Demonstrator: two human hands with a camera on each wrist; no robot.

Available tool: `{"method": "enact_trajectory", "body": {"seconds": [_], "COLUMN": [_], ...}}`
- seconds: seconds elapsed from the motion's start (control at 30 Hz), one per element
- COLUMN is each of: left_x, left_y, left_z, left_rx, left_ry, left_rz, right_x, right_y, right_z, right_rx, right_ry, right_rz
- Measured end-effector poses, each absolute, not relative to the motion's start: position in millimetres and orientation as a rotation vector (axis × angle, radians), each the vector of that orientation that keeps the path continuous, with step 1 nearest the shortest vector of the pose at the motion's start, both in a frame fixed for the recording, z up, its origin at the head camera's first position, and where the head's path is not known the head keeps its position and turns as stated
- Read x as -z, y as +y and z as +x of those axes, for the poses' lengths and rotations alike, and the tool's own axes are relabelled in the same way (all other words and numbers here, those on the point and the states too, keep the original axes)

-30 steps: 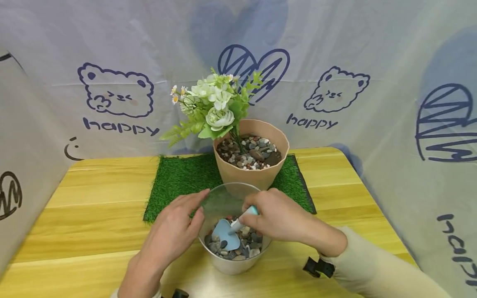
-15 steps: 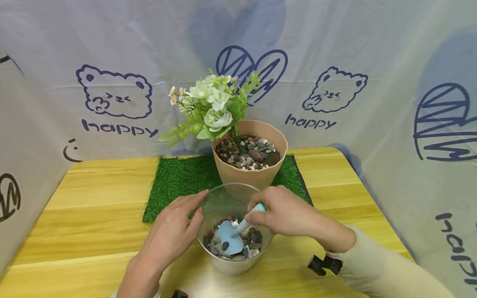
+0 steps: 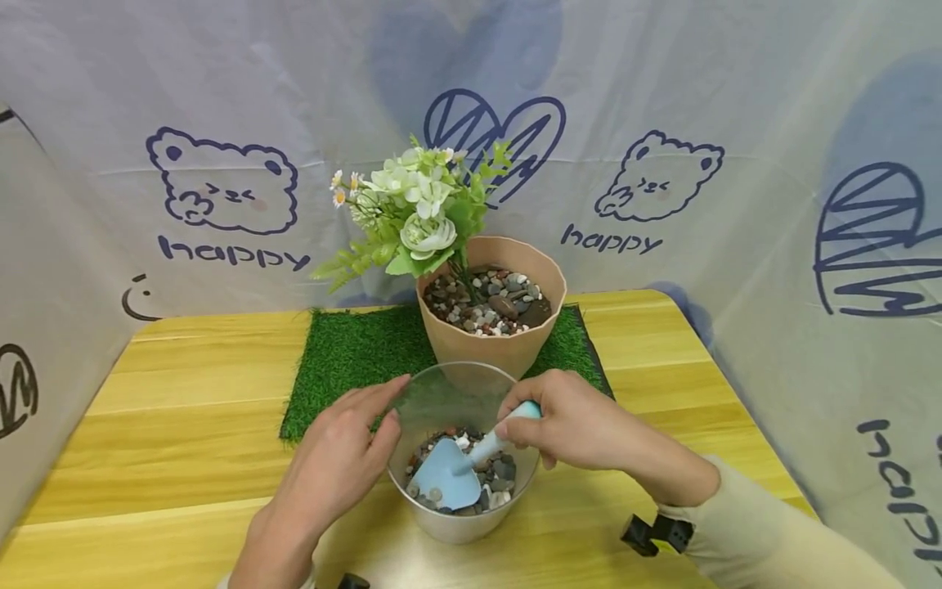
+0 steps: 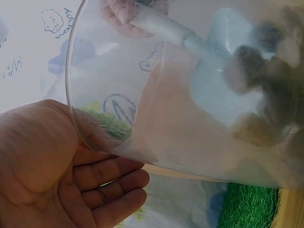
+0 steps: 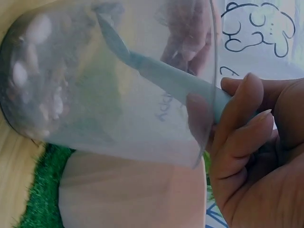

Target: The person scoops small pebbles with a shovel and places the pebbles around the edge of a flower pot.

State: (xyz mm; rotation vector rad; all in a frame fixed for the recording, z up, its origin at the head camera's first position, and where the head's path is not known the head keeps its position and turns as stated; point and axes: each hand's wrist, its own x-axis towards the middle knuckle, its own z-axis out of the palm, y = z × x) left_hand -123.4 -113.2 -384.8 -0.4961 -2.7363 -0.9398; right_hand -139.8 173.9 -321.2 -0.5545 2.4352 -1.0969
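Note:
A clear bucket [image 3: 455, 530] with mixed pebbles [image 3: 503, 470] in its bottom stands at the table's front. The right hand [image 3: 570, 421] grips the handle of a light blue shovel [image 3: 446, 477], whose blade lies inside the bucket on the pebbles, a few stones at its lower edge. In the right wrist view the fingers [image 5: 237, 137] curl round the handle [image 5: 178, 84] at the rim. The left hand [image 3: 338, 458] rests against the bucket's left side; the left wrist view shows its palm [image 4: 38, 152] beside the rim, fingers loosely bent along the outer wall.
Behind the bucket, a peach pot [image 3: 482, 350] of stones and soil holds white flowers [image 3: 428, 236] with green leaves. It stands on a green turf mat [image 3: 361, 352] on the wooden table [image 3: 184, 409]. Printed cloth [image 3: 353, 74] hangs behind and at the sides.
The right hand has moved right and slightly down with the shovel's handle. The blade now lies flatter and shows broader above the pebbles. The left hand has stayed almost still.

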Motion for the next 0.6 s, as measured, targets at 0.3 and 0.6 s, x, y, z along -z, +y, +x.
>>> {"method": "enact_trajectory", "body": {"seconds": [0.3,0.6], "left_x": [386,386], "left_y": [-115,-116], "left_z": [-124,-124], "left_rx": [0.932,0.945], "left_ry": [-2.761,-2.77], "left_rz": [-0.475,-0.475], "right_x": [322,322], "right_y": [182,193], "right_z": [-135,-127], "right_rx": [1.187,1.334], "right_ry": [2.403,2.346], "right_rz": [-0.514,-0.387]}}
